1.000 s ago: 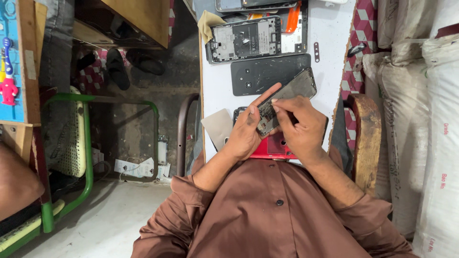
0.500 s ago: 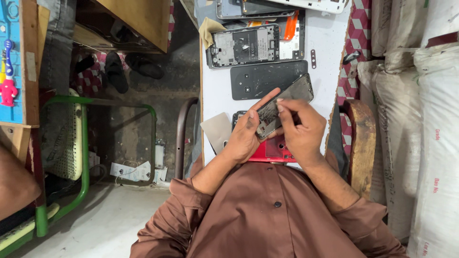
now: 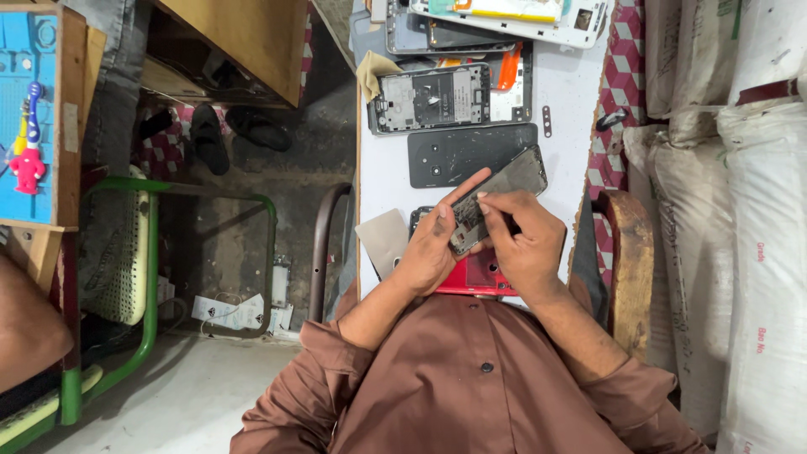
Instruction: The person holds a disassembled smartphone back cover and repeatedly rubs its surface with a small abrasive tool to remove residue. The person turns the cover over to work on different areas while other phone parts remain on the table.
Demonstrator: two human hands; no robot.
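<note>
Phone panel, dark and slim, sits tilted between our two hands above the near end of the white surface, its far corner pointing up and away from us. Going left to right: a blue mat with a small pink toy figure lies at the far left, then a green metal frame over the grey floor, where a pair of dark sandals rests. Nearer the surface's edge lies a pale grey card. Our left hand cups the panel from below, its grip closed around the lower end with the forefinger stretched along the edge. Our right hand covers the panel's near half, fingertips pressed together on something too small for us to make out. Under the hands a red case shows, mostly hidden by them. Beyond the panel lie a black back cover and an opened phone frame, both flat. White sacks stand at the far right.
</note>
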